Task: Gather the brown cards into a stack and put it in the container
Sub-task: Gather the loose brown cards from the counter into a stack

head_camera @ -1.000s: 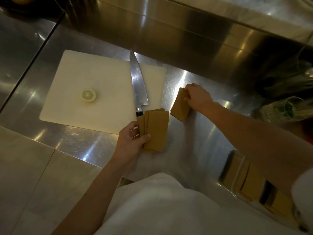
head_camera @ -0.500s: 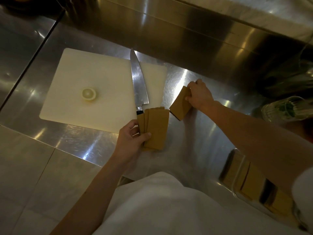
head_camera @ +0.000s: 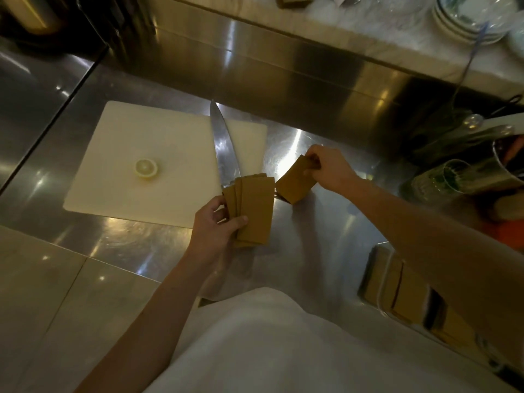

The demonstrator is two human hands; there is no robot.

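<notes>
My left hand (head_camera: 216, 225) grips a fanned bunch of brown cards (head_camera: 255, 211) by their near left corner, just above the steel counter's front part. To their right, my right hand (head_camera: 330, 168) pinches another brown card (head_camera: 295, 184) by its far end, tilted with its near corner low over the counter. A clear container (head_camera: 397, 290) with more brown cards inside sits at the near right, partly hidden under my right forearm.
A white cutting board (head_camera: 158, 154) lies at the left with half a lemon (head_camera: 146, 167) on it. A large knife (head_camera: 225, 148) rests across its right side, its handle hidden behind the held cards. Glassware (head_camera: 465, 177) and plates (head_camera: 470, 18) crowd the right and back.
My right hand has lifted its brown card off the counter and drawn it slightly toward the fanned cards. My left hand has held its cards steady.
</notes>
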